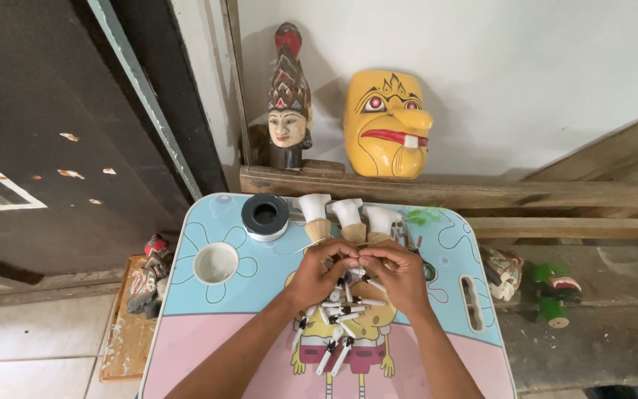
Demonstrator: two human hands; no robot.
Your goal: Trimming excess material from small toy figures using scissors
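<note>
A: Entry. What do you log for the hands?

B: I see both over the middle of the desk (208, 325), fingertips meeting. Left hand (319, 272) and right hand (400, 275) are pinched together on a small piece between them; I cannot tell which piece, it is too small.

A: And the parts?

B: A heap of small white-and-black pegs (341, 325) lies on the desk just under the hands, some touching the wrists. Three wooden brushes with white tops (348, 219) stand in a row just beyond the fingers.

A: Surroundings?

B: A black-and-white roll (265, 216) sits at the desk's far left, a white cup (215, 263) in its holder near it. On the ledge behind: a yellow mask (388, 123) and a carved head (289, 103), side by side, apart.
</note>
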